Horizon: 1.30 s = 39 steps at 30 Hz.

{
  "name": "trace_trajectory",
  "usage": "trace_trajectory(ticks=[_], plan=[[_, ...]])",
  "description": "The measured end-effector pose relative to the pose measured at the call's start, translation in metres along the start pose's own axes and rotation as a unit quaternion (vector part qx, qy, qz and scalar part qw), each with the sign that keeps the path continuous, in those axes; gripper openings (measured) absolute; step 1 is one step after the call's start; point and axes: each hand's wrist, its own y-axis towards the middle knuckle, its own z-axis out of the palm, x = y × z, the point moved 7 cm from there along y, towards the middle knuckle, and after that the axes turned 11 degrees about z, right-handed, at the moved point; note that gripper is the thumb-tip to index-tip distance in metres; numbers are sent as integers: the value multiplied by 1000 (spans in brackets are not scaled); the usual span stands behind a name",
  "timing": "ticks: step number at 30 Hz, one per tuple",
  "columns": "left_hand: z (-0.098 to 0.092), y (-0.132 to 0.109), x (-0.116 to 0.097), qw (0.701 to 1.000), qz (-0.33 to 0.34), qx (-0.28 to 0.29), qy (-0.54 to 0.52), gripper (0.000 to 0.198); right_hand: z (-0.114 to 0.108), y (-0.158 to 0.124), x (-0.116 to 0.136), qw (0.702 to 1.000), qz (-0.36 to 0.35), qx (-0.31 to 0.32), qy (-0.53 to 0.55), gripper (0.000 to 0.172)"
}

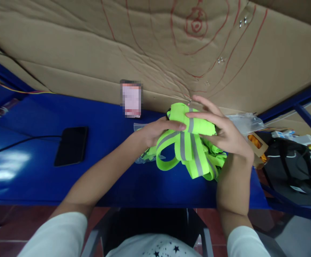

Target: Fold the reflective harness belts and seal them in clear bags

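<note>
Both hands are at a bundle of neon yellow-green reflective strap [195, 157] with grey stripes. Its upper part is folded into a thick wad, and loops hang below over the blue table. My left hand [158, 131] grips the wad's left side, thumb pressed on its front. At the right end, my right hand [225, 132] wraps round the wad, one finger laid across its face and another raised above it. A small dark piece shows at the wad's left edge. Behind my left wrist lies a clear plastic bag [141, 159] with more neon material visible in or behind it.
On the blue table [32, 178] lies a black phone-like device [71, 146] with a cable. A pixelated upright card-like object [131, 99] leans on the cardboard wall [77, 71]. To the right are a clear plastic bag [243, 123], a small cardboard box [258, 146] and a black bag [289, 167].
</note>
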Motion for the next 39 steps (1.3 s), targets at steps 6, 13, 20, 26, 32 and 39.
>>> trace_trajectory(ticks=[6, 13, 20, 26, 32, 39], plan=[[8, -8, -9, 991, 11, 29, 128, 61, 0, -1, -21, 986, 43, 53, 151, 86], [5, -5, -4, 980, 29, 45, 193, 80, 23, 15, -21, 990, 92, 38, 104, 73], [-3, -2, -3, 993, 21, 36, 115, 97, 13, 10, -14, 989, 87, -45, 112, 62], [-9, 0, 17, 995, -22, 42, 87, 75, -1, 1, -11, 974, 119, -135, 137, 61], [0, 0, 26, 989, -36, 66, 127, 58, -4, 2, -7, 982, 106, -114, 110, 59], [-12, 4, 24, 984, 24, -71, 164, 44, 4, 2, -2, 986, 71, -150, -4, 49]])
